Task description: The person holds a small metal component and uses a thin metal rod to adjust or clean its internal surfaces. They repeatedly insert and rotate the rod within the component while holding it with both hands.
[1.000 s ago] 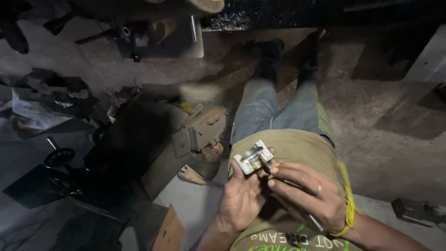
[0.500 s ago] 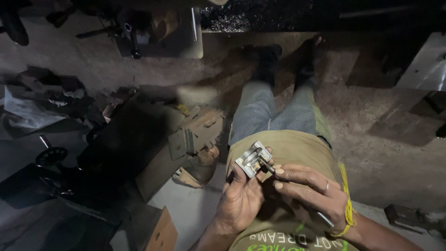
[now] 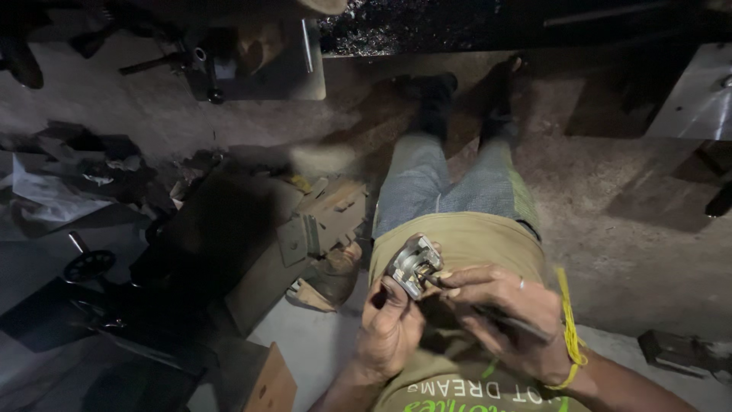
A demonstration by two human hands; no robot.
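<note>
I look down my own body while standing on a concrete floor. My left hand (image 3: 390,324) holds a small grey metal part (image 3: 412,264) up in front of my olive shirt. My right hand (image 3: 507,313) grips a thin dark tool (image 3: 499,319) and presses its tip against the metal part. A yellow band circles my right wrist. The two hands touch each other at the part. My grey trousers and dark shoes show above the hands.
Brown cardboard pieces and a metal bracket (image 3: 299,238) lie on the floor to the left. A dark machine with a handwheel (image 3: 90,265) sits at the lower left. A cardboard box (image 3: 267,381) stands near my left elbow. Scrap and rags (image 3: 69,179) lie further left.
The metal part has turned in my left hand, showing a narrower face. Both hands have stayed close together in front of my shirt, with the tool tip still at the part.
</note>
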